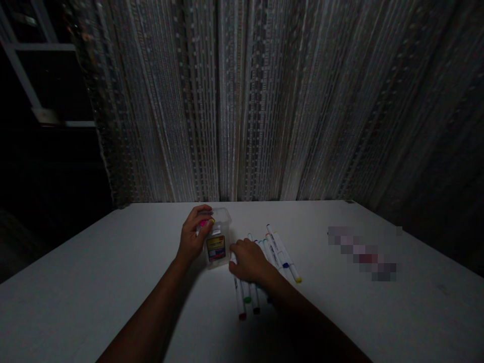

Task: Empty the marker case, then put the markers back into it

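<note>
A clear plastic marker case (219, 242) with a coloured label stands on the white table (113, 282). My left hand (193, 237) is wrapped round its left side, and pink and yellow marker caps show at its top. My right hand (247, 259) lies palm down on a row of several white markers (278, 249) just right of the case, fingers curled onto them. More marker ends with red, green and dark caps (247, 302) stick out below that hand.
A grey string curtain (264, 101) hangs right behind the table's far edge. A blurred patch (363, 252) lies on the table at the right. The room is dim, with a dark shelf frame (22, 75) at far left.
</note>
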